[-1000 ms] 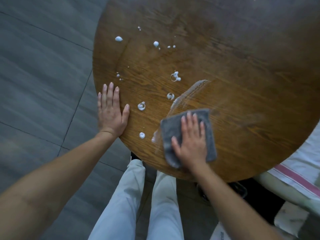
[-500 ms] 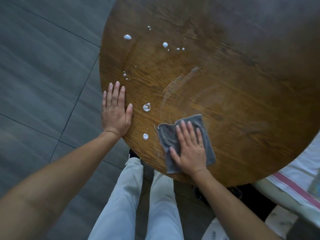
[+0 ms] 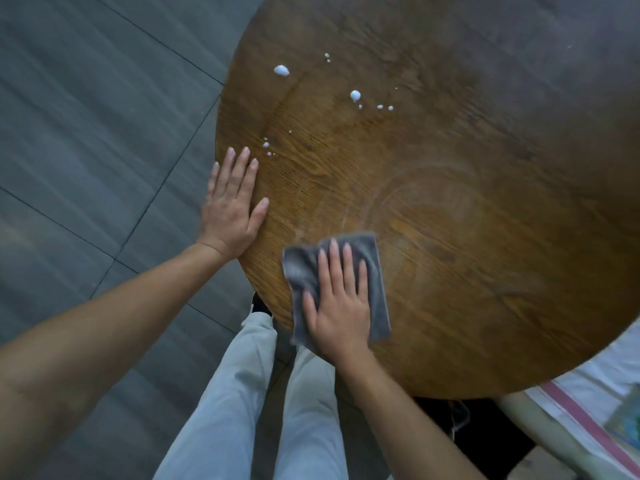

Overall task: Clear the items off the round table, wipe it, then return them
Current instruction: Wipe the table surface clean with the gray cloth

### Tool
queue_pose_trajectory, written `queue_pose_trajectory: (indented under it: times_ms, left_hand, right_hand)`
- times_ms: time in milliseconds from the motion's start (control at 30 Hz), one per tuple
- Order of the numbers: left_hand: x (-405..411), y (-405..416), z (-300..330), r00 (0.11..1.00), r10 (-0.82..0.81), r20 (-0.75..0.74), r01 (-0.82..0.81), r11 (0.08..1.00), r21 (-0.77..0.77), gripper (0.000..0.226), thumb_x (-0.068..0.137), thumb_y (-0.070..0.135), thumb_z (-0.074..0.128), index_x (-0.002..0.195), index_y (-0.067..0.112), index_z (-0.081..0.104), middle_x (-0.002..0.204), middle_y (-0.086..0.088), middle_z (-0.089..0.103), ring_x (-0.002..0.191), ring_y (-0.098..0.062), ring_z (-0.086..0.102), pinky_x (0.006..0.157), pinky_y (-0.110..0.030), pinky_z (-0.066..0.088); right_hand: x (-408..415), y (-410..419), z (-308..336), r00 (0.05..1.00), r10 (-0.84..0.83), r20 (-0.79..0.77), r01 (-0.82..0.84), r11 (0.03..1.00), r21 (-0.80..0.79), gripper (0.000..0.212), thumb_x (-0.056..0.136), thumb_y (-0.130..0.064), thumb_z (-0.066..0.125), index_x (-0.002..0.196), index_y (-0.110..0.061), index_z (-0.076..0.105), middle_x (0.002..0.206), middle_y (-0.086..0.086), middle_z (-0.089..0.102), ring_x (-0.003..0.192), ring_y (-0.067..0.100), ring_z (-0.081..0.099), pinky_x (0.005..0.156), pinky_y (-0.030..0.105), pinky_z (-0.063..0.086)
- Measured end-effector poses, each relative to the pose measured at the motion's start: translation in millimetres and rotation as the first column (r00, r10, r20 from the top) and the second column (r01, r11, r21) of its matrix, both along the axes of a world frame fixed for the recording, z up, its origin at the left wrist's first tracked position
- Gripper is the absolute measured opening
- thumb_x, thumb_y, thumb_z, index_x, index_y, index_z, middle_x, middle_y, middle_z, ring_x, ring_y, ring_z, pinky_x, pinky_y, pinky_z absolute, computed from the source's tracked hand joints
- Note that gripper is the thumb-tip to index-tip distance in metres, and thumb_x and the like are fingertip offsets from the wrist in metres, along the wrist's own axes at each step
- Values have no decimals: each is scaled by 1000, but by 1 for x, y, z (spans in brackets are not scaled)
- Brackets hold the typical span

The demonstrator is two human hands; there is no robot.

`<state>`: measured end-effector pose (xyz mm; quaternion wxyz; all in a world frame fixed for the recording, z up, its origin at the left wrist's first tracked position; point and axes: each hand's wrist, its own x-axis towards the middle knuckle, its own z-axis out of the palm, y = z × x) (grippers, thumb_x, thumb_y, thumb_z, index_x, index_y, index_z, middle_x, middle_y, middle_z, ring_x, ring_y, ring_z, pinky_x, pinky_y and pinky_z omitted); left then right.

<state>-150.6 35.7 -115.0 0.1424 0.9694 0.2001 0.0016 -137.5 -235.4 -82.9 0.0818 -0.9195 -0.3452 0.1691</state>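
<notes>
The round table (image 3: 485, 168) fills the upper right of the frame. The grey cloth (image 3: 375, 268) is pressed flat against the tabletop near its lower edge by the right hand (image 3: 337, 306), whose fingers are laid straight and slightly spread on top of it. The left hand (image 3: 232, 206) is rested flat on the table's left rim, fingers straight and close together, nothing held. Compared with half a second ago, the two foam blobs that lay between the hands are gone, and the cloth is found further left, closer to the left hand. White foam drops (image 3: 281, 70) are left only in the upper middle of the frame. Faint curved smears are seen above the cloth.
</notes>
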Motion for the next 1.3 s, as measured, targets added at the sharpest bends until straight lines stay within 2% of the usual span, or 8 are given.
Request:
queue_pose_trajectory:
  times_ms: [100,333,533,633,733,867,1133,1300]
  left_hand:
    - [13,11,0,998,31,-47,-31,1000,0,71,107,45,31,163,3,16,172,-14,10,160,-33,4,129,-51,1]
    - [14,10,1,998,47,-46,-49,998,-30,67,108,40,31,163,4,16,172,-13,9,160,-32,4,129,-51,4]
    - [12,10,-2,999,50,-13,-51,997,-51,64,108,36,31,162,5,18,172,-12,11,160,-32,5,129,-52,6]
    - [12,10,-1,998,65,-9,-66,995,-71,64,109,36,33,163,6,17,173,-11,11,160,-31,5,129,-51,5]
    - [12,10,-1,997,71,9,-70,995,-74,63,108,34,35,163,7,18,172,-11,12,160,-32,6,129,-51,4]
    - [13,9,-1,998,69,12,-68,995,-79,64,108,34,35,163,6,17,172,-12,11,160,-33,5,129,-51,4]
    - [12,10,-2,998,61,0,-61,996,-71,65,107,34,34,163,5,18,172,-13,11,159,-33,5,130,-49,4]
    - [15,7,7,994,78,-78,-82,995,-54,67,106,41,28,164,10,17,173,-7,8,160,-27,1,129,-53,5]
  right_hand:
    - [15,-38,-3,1000,-2,-10,1,998,-69,81,101,-54,42,166,-17,12,175,5,2,162,24,1,130,51,5]
    - [176,73,-13,840,-528,127,532,847,2,81,102,-52,31,163,-2,15,172,19,9,160,35,6,127,59,10]
    - [-27,27,-6,1000,16,21,-16,1000,18,75,105,-51,41,164,-9,22,173,13,12,161,28,8,129,53,10]
    - [-11,-28,-8,997,78,-9,-78,996,-39,81,102,-57,37,166,-15,10,175,8,5,162,25,3,130,49,3]
    - [87,-44,-12,982,-176,71,183,977,-113,81,102,-55,28,166,-12,3,175,9,-1,161,26,-3,130,52,4]
    - [208,10,-11,811,-568,138,578,815,-40,80,101,-50,27,164,-2,12,173,18,7,161,34,4,127,57,8]
    - [-1,31,-3,994,106,-14,-106,994,36,75,105,-46,40,165,-10,15,174,10,5,162,27,1,130,54,9]
    - [52,-21,-10,1000,-17,19,18,996,-82,82,100,-54,43,166,-14,15,174,8,7,162,26,3,130,50,4]
